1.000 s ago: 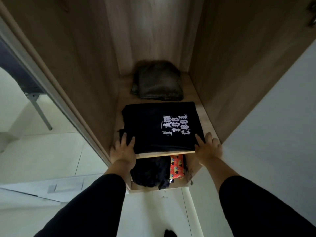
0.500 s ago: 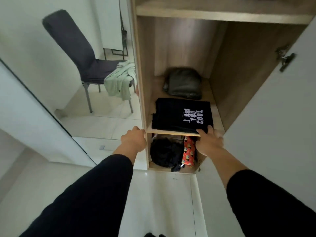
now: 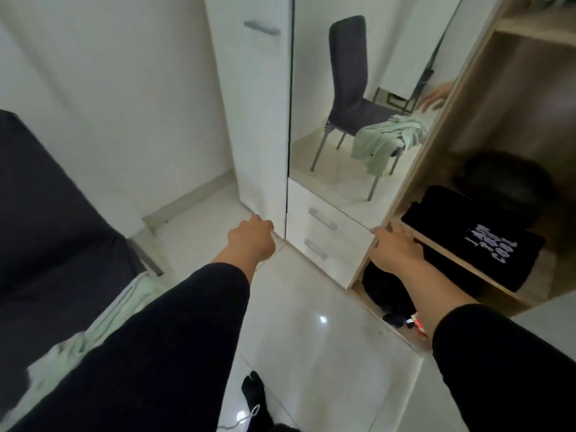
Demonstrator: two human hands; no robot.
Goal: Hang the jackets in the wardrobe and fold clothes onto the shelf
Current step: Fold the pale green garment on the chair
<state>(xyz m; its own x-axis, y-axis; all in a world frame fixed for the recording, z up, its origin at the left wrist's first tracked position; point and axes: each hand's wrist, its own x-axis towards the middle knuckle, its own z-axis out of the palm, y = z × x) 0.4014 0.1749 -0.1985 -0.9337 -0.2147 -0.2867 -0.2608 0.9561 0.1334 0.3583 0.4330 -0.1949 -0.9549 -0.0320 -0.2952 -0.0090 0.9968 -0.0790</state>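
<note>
the folded black shirt (image 3: 477, 241) lies flat on the shelf (image 3: 467, 266) at 3 o'clock, long axis running 10 to 4, print near the front. right hand (image 3: 394, 247) rests spread at the shelf edge; left hand (image 3: 251, 240) hangs loosely curled, holding nothing.

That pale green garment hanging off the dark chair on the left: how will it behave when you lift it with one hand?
The pale green garment will probably be floppy: it already sags in folds over the chair edge. It looks like thin cloth, so likely light. Gripped at one spot, the rest may trail toward the floor, so gathering it first seems wise.
</note>
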